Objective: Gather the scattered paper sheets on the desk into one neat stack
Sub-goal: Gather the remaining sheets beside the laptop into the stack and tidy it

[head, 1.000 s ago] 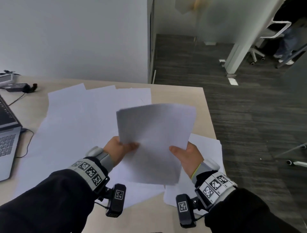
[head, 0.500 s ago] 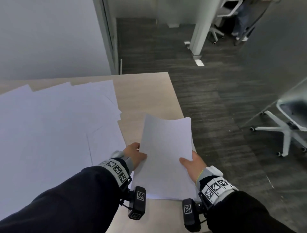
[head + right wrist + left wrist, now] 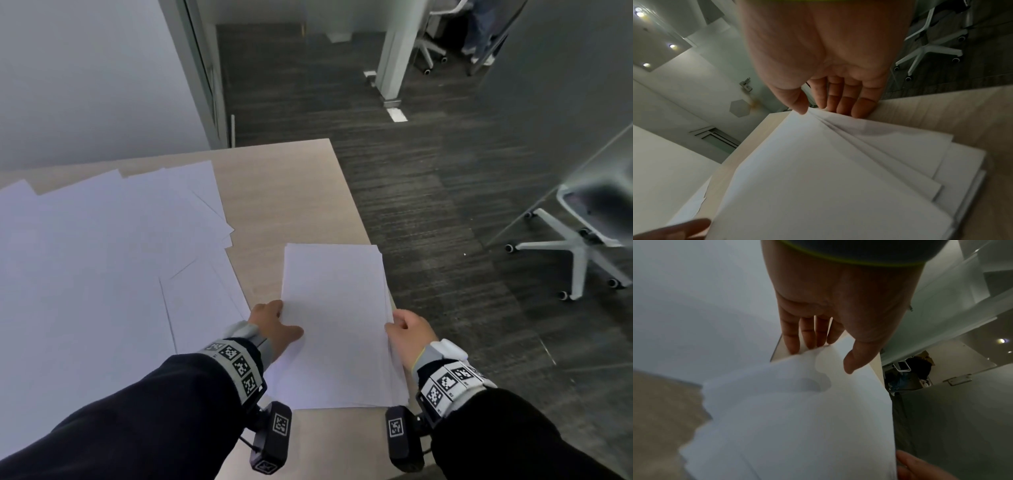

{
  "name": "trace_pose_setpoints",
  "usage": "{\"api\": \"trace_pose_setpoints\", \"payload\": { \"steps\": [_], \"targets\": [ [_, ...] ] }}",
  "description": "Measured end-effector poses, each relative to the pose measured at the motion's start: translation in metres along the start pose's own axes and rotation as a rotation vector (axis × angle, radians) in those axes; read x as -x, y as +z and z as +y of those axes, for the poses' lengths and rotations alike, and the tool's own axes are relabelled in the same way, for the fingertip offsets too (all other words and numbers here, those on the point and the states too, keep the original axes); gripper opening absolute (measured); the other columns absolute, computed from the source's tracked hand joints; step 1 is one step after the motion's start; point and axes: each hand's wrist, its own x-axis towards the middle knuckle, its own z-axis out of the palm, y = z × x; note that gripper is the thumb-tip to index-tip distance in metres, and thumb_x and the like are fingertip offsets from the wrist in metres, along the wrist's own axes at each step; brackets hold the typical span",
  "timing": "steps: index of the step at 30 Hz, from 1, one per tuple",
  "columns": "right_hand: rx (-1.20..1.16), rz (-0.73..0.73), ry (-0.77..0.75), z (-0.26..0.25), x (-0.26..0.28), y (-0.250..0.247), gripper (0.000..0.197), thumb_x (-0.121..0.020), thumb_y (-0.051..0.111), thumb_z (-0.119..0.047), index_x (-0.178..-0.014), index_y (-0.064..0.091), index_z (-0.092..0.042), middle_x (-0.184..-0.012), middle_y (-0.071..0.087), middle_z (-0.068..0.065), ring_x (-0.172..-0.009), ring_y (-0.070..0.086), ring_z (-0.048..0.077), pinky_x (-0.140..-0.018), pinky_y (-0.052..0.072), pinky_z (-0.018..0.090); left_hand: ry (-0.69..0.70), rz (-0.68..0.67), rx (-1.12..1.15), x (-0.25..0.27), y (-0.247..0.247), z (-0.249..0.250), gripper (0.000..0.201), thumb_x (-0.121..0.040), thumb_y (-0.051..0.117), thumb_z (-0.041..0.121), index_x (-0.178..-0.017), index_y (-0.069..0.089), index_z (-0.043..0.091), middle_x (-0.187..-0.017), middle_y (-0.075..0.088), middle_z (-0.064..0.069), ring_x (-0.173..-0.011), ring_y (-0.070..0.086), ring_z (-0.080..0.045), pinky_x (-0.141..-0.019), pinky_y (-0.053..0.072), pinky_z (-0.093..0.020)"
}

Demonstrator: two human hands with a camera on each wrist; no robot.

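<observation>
A stack of white paper sheets (image 3: 334, 322) sits low over the right front part of the wooden desk (image 3: 284, 192). My left hand (image 3: 274, 325) pinches its left edge, with the thumb (image 3: 855, 360) on top and the fingers (image 3: 807, 337) underneath. My right hand (image 3: 406, 329) pinches the right edge, thumb (image 3: 797, 104) above and fingers (image 3: 849, 104) below. In the right wrist view the sheets (image 3: 828, 178) fan apart at that edge, the lower ones flat on the desk. Several loose sheets (image 3: 102, 257) overlap across the left of the desk.
The desk's right edge (image 3: 363, 222) runs just beside the stack, with dark carpet (image 3: 445, 205) beyond it. A white swivel chair (image 3: 575, 246) stands at the right. A grey wall (image 3: 85, 85) closes off the back left.
Both hands have brought the held sheets down from mid-air to the desk's right front and squared them up. The head view has swung to the right.
</observation>
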Motion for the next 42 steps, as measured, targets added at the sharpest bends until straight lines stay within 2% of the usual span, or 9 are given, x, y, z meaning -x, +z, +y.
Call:
{"api": "trace_pose_setpoints", "payload": {
  "steps": [3,6,10,15,23,28,32,38,42],
  "targets": [
    [0.077,-0.006,-0.008,-0.005,0.001,0.004,0.018,-0.082,0.051,-0.031,-0.094,0.062,-0.023,-0.097,0.053,0.003,-0.074,0.056,0.021,-0.071,0.046,0.034,0.019,0.036,0.112,0.007,0.011,0.005,0.073,-0.077,0.074,0.035,-0.143,0.045,0.025,-0.143,0.043,0.001,-0.115,0.058,-0.022,-0.092,0.053,-0.038],
    [0.132,0.006,-0.021,-0.010,0.003,0.004,0.023,-0.081,0.051,-0.033,-0.100,0.061,-0.023,-0.097,0.056,0.005,-0.079,0.060,0.023,-0.079,0.052,0.038,0.051,0.028,0.126,0.006,0.016,0.002,0.062,-0.082,0.071,0.032,-0.140,0.048,0.026,-0.146,0.038,0.002,-0.110,0.055,-0.017,-0.090,0.051,-0.034],
    [0.127,-0.010,-0.017,-0.016,0.005,-0.001,0.038,-0.083,0.053,-0.032,-0.121,0.056,-0.030,-0.100,0.057,0.004,-0.084,0.060,0.022,-0.082,0.053,0.041,0.037,-0.012,0.244,0.007,0.007,-0.001,0.053,-0.084,0.070,0.029,-0.133,0.053,0.028,-0.135,0.048,-0.001,-0.109,0.058,-0.022,-0.088,0.057,-0.043],
    [0.098,0.108,-0.103,-0.043,0.016,0.012,0.043,-0.088,0.054,-0.028,-0.130,0.052,-0.029,-0.113,0.048,-0.001,-0.095,0.057,0.021,-0.088,0.047,0.037,0.096,0.148,0.278,0.007,-0.026,-0.033,0.039,-0.090,0.067,0.027,-0.128,0.059,0.027,-0.133,0.052,0.002,-0.118,0.056,-0.019,-0.096,0.050,-0.037],
    [0.045,-0.207,-0.330,-0.117,0.039,0.094,0.015,-0.093,0.053,-0.035,-0.103,0.063,-0.033,-0.097,0.066,-0.008,-0.092,0.063,0.015,-0.089,0.052,0.036,-0.076,0.462,0.073,0.018,-0.121,-0.172,0.037,-0.086,0.069,0.038,-0.122,0.064,0.035,-0.142,0.052,0.004,-0.125,0.052,-0.021,-0.104,0.044,-0.039],
    [0.046,-0.379,-0.344,-0.157,0.062,0.156,0.012,-0.093,0.055,-0.032,-0.101,0.064,-0.032,-0.093,0.070,-0.004,-0.091,0.067,0.017,-0.085,0.055,0.039,-0.330,0.400,-0.067,0.050,-0.166,-0.268,0.084,-0.080,0.067,0.066,-0.151,0.033,0.036,-0.166,0.016,0.001,-0.151,0.019,-0.027,-0.119,0.028,-0.049],
    [0.040,-0.452,-0.336,-0.185,0.079,0.197,0.011,-0.093,0.056,-0.029,-0.101,0.064,-0.028,-0.102,0.069,0.002,-0.095,0.066,0.024,-0.083,0.056,0.038,-0.396,0.253,-0.203,0.072,-0.175,-0.311,0.114,-0.072,0.055,0.084,-0.157,-0.004,0.038,-0.167,-0.014,0.003,-0.154,-0.009,-0.026,-0.123,0.014,-0.052],
    [0.058,-0.458,-0.280,-0.217,0.090,0.256,0.031,-0.092,0.056,-0.034,-0.122,0.057,-0.029,-0.122,0.060,-0.006,-0.110,0.059,0.016,-0.101,0.049,0.045,-0.312,0.142,-0.291,0.086,-0.176,-0.323,0.110,-0.076,0.049,0.083,-0.154,-0.016,0.040,-0.163,-0.030,0.001,-0.152,-0.019,-0.025,-0.124,0.006,-0.050],
    [-0.056,-0.442,-0.154,-0.236,0.098,0.283,0.034,-0.092,0.054,-0.023,-0.126,0.052,-0.023,-0.108,0.060,0.003,-0.082,0.059,0.016,-0.073,0.055,0.035,-0.278,0.184,-0.311,0.086,-0.171,-0.329,0.109,-0.074,0.046,0.085,-0.154,-0.015,0.043,-0.163,-0.028,0.002,-0.153,-0.018,-0.026,-0.123,0.006,-0.051]
  ]
}}
